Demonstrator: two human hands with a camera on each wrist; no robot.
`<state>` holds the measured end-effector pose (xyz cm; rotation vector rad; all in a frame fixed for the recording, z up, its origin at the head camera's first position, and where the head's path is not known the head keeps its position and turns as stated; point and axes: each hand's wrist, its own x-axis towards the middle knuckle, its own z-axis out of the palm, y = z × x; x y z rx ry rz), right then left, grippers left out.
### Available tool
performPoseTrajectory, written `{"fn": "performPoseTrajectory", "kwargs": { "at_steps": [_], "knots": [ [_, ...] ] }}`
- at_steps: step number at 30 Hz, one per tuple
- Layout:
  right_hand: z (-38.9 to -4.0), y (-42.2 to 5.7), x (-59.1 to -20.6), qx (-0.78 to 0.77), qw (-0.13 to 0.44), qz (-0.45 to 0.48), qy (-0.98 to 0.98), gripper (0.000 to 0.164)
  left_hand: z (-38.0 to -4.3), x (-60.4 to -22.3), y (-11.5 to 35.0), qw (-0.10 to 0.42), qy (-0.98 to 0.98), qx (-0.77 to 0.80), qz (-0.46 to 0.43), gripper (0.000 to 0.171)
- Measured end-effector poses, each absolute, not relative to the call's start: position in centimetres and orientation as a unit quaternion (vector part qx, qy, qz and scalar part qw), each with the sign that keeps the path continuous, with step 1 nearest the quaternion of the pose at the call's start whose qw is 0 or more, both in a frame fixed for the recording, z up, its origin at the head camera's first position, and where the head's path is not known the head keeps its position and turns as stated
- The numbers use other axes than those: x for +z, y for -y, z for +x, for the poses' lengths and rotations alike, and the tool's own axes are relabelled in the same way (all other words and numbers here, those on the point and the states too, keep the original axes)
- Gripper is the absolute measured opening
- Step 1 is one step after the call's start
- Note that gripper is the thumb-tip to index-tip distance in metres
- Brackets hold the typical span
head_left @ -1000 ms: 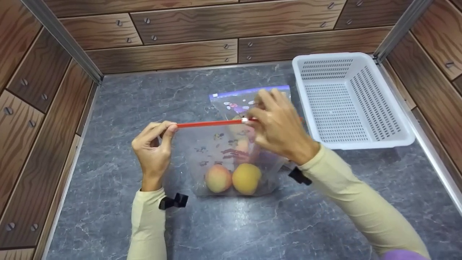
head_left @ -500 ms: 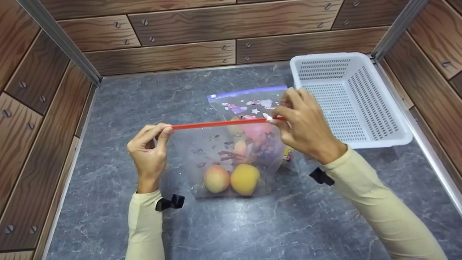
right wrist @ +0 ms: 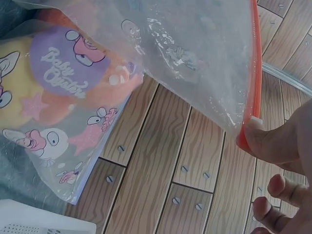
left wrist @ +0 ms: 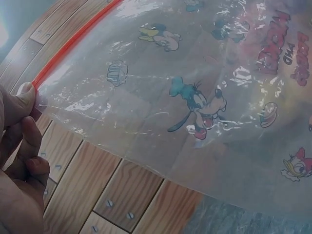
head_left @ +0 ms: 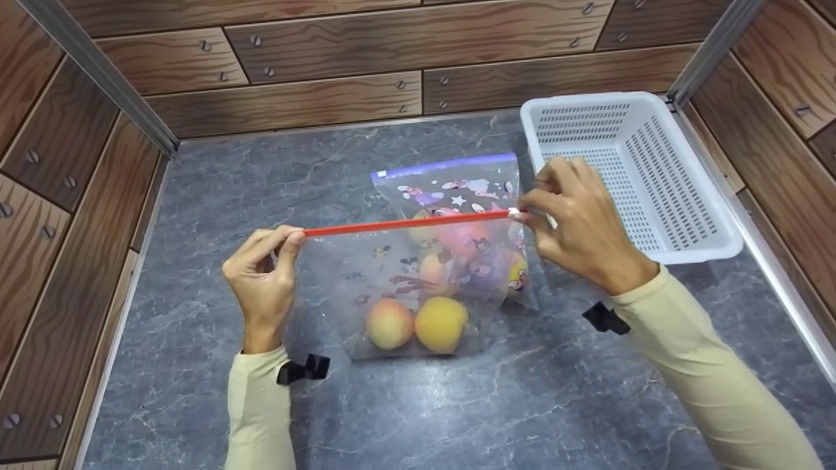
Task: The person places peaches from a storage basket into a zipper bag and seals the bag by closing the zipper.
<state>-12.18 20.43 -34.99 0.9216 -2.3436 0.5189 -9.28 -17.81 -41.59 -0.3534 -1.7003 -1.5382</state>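
Observation:
A clear zip bag with a red zip strip and cartoon prints stands upright, stretched between both hands. Inside at its bottom sit a red-yellow peach and a yellow fruit. My left hand pinches the strip's left end between thumb and finger. At the right end, my right hand pinches the strip by the white slider. In the right wrist view the slider sits beside the thumb at the strip's end. Behind is a second zip bag, purple-edged and filled with fruit, partly seen through the first.
A white perforated basket stands at the back right, close to my right hand. Wood-patterned walls enclose the grey marbled table at the back and both sides.
My right hand has moved right along the red strip, and the white slider has travelled with it to the right end. My left hand keeps its pinch on the left end.

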Motion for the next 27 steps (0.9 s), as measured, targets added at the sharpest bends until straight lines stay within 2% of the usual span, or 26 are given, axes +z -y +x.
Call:
{"fn": "performPoseTrajectory", "kwargs": {
  "at_steps": [3,6,9,12,14,16,19,21,22,24,25,27],
  "knots": [
    [-12.2,-20.4,-35.3,0.217,0.257,0.359,0.871,0.011,-8.9,-41.7,18.0,0.398,0.673,-0.609,-0.133,0.003],
    [-12.1,-20.6,-35.8,0.311,0.183,0.36,0.861,0.007,-8.6,-41.9,18.2,0.395,0.666,-0.619,-0.134,0.006],
    [-11.8,-20.7,-36.6,0.446,0.084,0.32,0.832,0.018,-8.6,-42.1,18.3,0.393,0.658,-0.628,-0.137,0.006],
    [-11.6,-20.6,-37.4,0.516,0.021,0.266,0.814,0.029,-8.6,-42.1,18.3,0.39,0.655,-0.633,-0.137,0.006],
    [-11.4,-20.6,-37.9,0.523,0.001,0.239,0.818,0.023,-8.7,-42.1,18.2,0.385,0.653,-0.638,-0.138,0.006],
    [-11.3,-20.5,-38.2,0.521,-0.001,0.223,0.824,0.014,-8.7,-42.1,18.2,0.372,0.647,-0.651,-0.137,0.017],
    [-11.2,-20.4,-38.3,0.53,0.013,0.206,0.823,0.005,-8.5,-42.7,18.2,0.309,0.629,-0.699,-0.139,0.05],
    [-11.2,-20.3,-38.4,0.536,0.024,0.206,0.819,0.005,-8.1,-43.6,18.1,0.234,0.617,-0.739,-0.135,0.069],
    [-11.2,-20.2,-38.4,0.535,0.03,0.208,0.818,0.005,-7.9,-44.2,18.0,0.194,0.614,-0.754,-0.131,0.072],
    [-11.1,-20.1,-38.4,0.54,0.033,0.213,0.813,0.003,-7.3,-45.4,17.7,0.127,0.623,-0.764,-0.112,0.064],
    [-11.0,-20.0,-38.4,0.543,0.032,0.217,0.811,0.003,-7.0,-45.9,17.5,0.106,0.632,-0.761,-0.101,0.055],
    [-10.9,-19.7,-38.3,0.546,0.027,0.224,0.807,0.005,-6.5,-46.7,17.3,0.094,0.653,-0.747,-0.081,0.034]
  ]
}}
